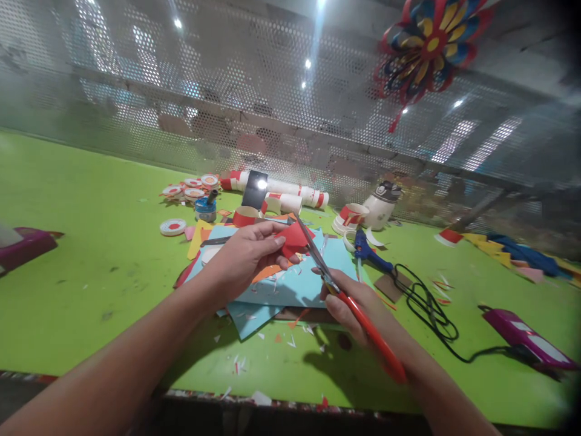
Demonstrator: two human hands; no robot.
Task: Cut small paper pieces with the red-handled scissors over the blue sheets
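Observation:
My left hand pinches a small red piece of paper above a pile of coloured sheets. My right hand grips red-handled scissors, whose blades point up and left and meet the edge of the red paper. Light blue paper lies flat beneath both hands, with orange and yellow sheets sticking out under it. Small paper scraps are scattered on the green table in front of me.
A blue glue gun with a black cord lies to the right. Red-and-white paper rolls, round paper discs, a small blue pot and a white kettle-like pot stand behind. Purple objects lie at both sides. A paper pinwheel hangs on the perforated screen.

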